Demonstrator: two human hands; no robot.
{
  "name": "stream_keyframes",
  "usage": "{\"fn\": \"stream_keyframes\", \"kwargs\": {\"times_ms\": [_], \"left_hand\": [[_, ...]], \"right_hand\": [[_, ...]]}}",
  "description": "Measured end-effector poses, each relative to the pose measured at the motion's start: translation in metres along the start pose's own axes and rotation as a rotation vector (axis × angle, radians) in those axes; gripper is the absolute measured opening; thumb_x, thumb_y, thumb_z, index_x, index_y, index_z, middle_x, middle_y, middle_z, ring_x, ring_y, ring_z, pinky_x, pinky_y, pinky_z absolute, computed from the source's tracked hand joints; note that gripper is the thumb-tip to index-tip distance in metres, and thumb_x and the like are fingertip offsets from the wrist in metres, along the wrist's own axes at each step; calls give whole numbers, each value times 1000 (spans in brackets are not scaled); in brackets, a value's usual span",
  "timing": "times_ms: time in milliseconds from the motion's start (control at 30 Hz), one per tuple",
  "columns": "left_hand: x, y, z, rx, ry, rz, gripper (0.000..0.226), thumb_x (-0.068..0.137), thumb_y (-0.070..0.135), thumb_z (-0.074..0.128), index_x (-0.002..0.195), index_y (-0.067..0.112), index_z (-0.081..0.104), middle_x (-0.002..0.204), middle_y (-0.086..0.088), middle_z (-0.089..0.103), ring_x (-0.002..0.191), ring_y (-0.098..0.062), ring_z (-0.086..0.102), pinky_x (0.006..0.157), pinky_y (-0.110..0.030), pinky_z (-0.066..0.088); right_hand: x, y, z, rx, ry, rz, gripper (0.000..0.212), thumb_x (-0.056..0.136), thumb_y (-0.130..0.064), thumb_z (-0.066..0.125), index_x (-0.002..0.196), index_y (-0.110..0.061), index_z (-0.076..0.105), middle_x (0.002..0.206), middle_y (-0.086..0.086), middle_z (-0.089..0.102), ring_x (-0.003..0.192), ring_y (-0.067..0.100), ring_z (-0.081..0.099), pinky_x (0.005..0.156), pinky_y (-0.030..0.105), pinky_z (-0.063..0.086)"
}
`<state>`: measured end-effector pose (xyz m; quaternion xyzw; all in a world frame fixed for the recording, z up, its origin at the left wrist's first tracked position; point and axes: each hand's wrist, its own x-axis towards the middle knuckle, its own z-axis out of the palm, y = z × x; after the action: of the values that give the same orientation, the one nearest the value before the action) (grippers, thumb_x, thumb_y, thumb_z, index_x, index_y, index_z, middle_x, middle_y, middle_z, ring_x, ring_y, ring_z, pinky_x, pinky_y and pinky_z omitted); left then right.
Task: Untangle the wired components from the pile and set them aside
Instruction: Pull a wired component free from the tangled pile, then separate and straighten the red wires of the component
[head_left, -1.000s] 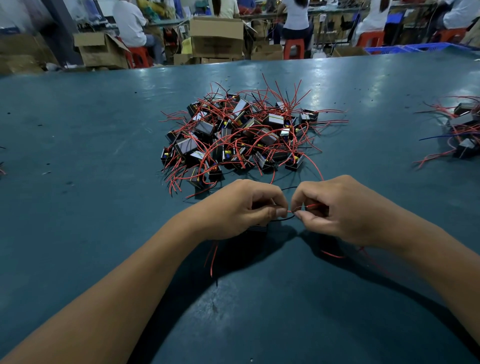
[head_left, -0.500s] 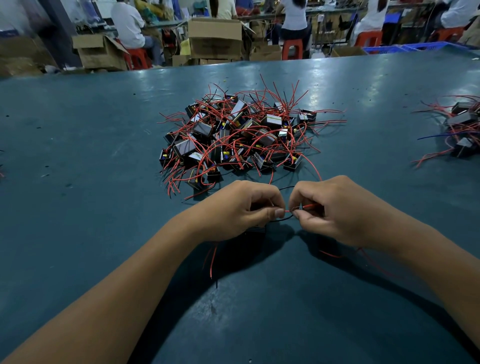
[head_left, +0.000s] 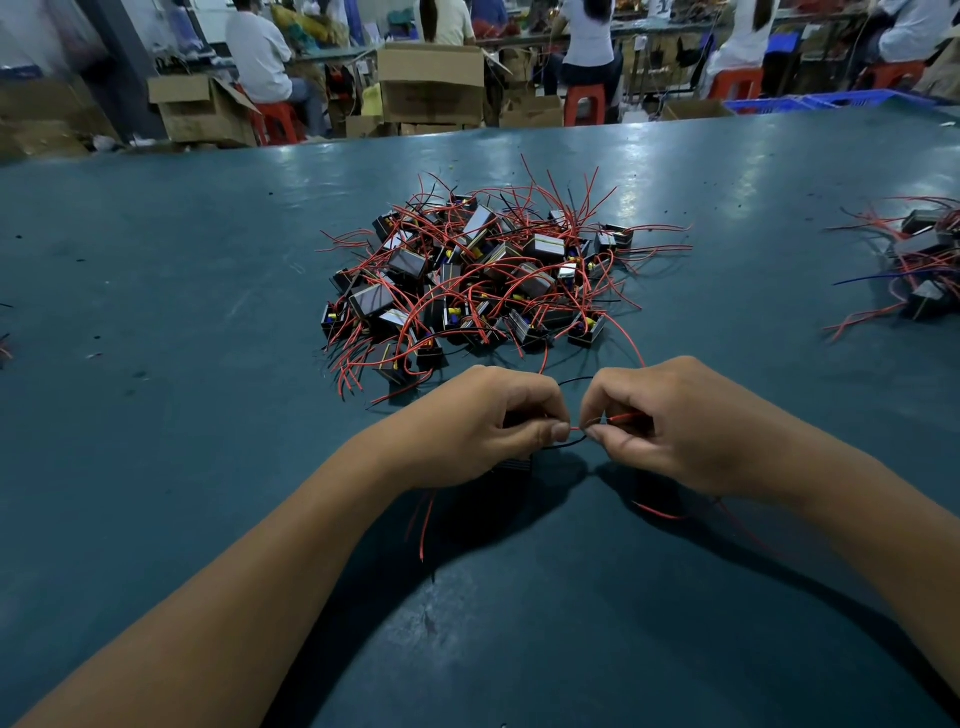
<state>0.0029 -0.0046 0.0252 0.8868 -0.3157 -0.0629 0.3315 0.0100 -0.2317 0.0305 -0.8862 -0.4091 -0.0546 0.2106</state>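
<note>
A tangled pile of small black box components with red and black wires lies in the middle of the teal table. In front of it, my left hand grips one black component, mostly hidden under the palm, and pinches its red wire between thumb and forefinger. My right hand pinches the same red wire close by, fingers curled. A black wire loops below the two thumbs. Red wire ends hang out beneath my left wrist.
A smaller group of wired components lies at the table's right edge. Beyond the far edge stand cardboard boxes, red stools and seated people at other benches. Bare teal surface spreads left of the pile and near me.
Both hands stay almost where they were, fingertips working the red wire between them. The pile has not moved.
</note>
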Motion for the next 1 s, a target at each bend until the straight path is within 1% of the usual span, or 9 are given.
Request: {"fn": "stream_keyframes", "kwargs": {"times_ms": [367, 467, 600, 667, 733, 800, 867, 967, 1000], "left_hand": [[-1, 1, 0, -16, -6, -8, 12, 99, 24, 60, 94, 15, 66, 78, -7, 67, 72, -28, 60, 66, -47, 48], [0, 0, 0, -13, -9, -7, 11, 99, 24, 60, 94, 16, 66, 77, -6, 66, 71, -27, 60, 66, -46, 48], [0, 0, 1, 7, -1, 8, 10, 99, 22, 61, 90, 19, 65, 74, -2, 64, 69, -23, 57, 64, -42, 46], [1, -1, 1, 9, -6, 9, 10, 99, 21, 62, 89, 22, 64, 73, 1, 64, 68, -19, 57, 65, -39, 46], [1, -1, 1, 17, -12, 15, 12, 98, 21, 62, 88, 26, 63, 73, 4, 63, 68, -14, 56, 64, -33, 45], [0, -2, 0, 26, -25, 20, 10, 98, 22, 63, 88, 25, 64, 73, 5, 63, 67, -10, 55, 63, -29, 44], [-1, -3, -1, 27, -41, 22, 9, 97, 25, 63, 89, 24, 66, 72, 3, 62, 66, -13, 56, 62, -31, 45], [-1, -7, -2, 15, -24, 10, 10, 98, 27, 62, 89, 24, 66, 73, 1, 63, 66, -18, 57, 61, -39, 47], [-1, -7, -2, 10, -11, 7, 10, 98, 27, 62, 90, 23, 66, 73, 1, 64, 66, -19, 58, 62, -41, 47]], "right_hand": [[-1, -1, 0, -34, 4, -11, 6, 86, -16, 69, 91, -19, 65, 62, -14, 52, 58, 6, 45, 59, 22, 37], [-1, -2, 0, -33, 6, -24, 6, 86, -15, 69, 89, -18, 64, 63, -11, 56, 64, 12, 46, 57, 26, 37], [-1, -2, 2, -34, 15, -11, 7, 86, -15, 68, 87, -18, 62, 56, -18, 43, 53, 7, 40, 53, 17, 31], [0, -3, 4, -24, 25, 7, 8, 85, -16, 68, 85, -18, 60, 54, -18, 41, 50, 1, 40, 52, 17, 29], [1, -5, 6, -15, 39, 6, 5, 83, -18, 64, 84, -18, 59, 52, -18, 38, 49, 1, 40, 51, 17, 28], [0, -4, 6, -34, 52, 14, 5, 82, -18, 62, 82, -18, 58, 53, -15, 39, 50, 7, 38, 51, 24, 32], [-1, 0, 3, -35, 95, 44, 11, 81, -11, 66, 79, -17, 57, 55, -11, 44, 51, 13, 38, 53, 31, 38], [-3, 9, -5, 60, 180, 94, 17, 82, -5, 70, 79, -19, 60, 50, -9, 43, 49, 12, 38, 50, 17, 33], [-3, 9, -5, 76, 177, 88, 16, 83, -7, 71, 81, -19, 61, 49, -8, 43, 49, 11, 38, 50, 15, 32]]}}
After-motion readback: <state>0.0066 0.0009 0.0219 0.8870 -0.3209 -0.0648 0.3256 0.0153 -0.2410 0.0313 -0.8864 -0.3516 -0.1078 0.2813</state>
